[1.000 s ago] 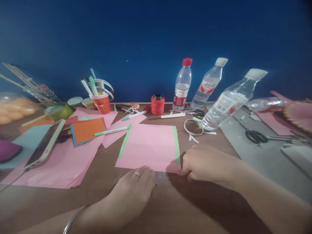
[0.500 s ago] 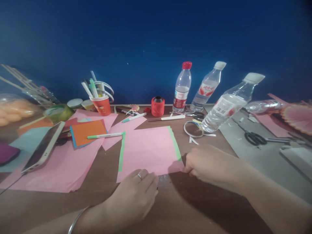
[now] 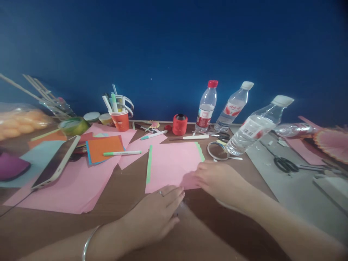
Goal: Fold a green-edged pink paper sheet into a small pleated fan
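A pink sheet of paper lies on the brown table in front of me. Green strips run along its left edge and right edge. Palm down at its near edge is my left hand, with a ring on it, its fingers stretched out and the fingertips at the paper's border. My right hand is closed at the sheet's right near corner, fingers bent together on the paper and covering the lower part of the right strip; the fingertips are partly hidden.
Behind the sheet stand a red roll, a red-capped bottle and a cup of pens. A tilted water bottle and a clear ring are near my right hand. Scissors lie right. Leftward are a phone and more pink paper.
The pink sheet has shifted right and slightly away from me. My right hand has moved from beside the corner further onto the sheet. The left hand has followed a little. The view has shifted slightly.
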Demonstrator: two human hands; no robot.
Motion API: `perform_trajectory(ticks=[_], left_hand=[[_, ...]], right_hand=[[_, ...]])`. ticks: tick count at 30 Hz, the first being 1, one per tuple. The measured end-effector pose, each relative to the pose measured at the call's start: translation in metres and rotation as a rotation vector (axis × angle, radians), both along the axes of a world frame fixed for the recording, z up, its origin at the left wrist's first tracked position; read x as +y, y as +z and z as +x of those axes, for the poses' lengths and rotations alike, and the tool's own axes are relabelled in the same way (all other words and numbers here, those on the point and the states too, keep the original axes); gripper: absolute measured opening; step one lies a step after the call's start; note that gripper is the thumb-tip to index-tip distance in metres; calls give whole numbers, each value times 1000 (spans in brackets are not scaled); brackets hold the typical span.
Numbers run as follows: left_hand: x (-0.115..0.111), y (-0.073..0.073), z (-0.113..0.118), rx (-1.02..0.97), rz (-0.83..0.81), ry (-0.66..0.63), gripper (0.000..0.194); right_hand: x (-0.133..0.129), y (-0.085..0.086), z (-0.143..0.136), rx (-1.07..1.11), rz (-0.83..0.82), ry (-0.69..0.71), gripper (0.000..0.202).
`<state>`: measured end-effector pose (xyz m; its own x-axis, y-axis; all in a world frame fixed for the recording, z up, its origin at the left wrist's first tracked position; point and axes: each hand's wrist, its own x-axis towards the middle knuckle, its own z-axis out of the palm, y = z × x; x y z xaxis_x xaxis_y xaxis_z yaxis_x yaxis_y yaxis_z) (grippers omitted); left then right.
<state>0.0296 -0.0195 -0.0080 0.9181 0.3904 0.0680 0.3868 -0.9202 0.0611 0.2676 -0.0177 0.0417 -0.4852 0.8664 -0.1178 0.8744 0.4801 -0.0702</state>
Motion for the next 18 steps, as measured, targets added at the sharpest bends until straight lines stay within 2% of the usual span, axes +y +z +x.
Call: perform_trajectory(ticks=[6,11,15,18], left_hand=[[17,2,-4,-24,-100,16,49],[26,3,-7,-9,-18,11,43],[19,3,-9,19,126,129,33],[10,4,-12,162,162,254,31]], right_hand=[[10,-30,-16,155,111,62,19],[17,-43,-13,242,124,65,18],[18,-43,-11,260,92,48,17],[19,-44,-11,283,61,49,18]])
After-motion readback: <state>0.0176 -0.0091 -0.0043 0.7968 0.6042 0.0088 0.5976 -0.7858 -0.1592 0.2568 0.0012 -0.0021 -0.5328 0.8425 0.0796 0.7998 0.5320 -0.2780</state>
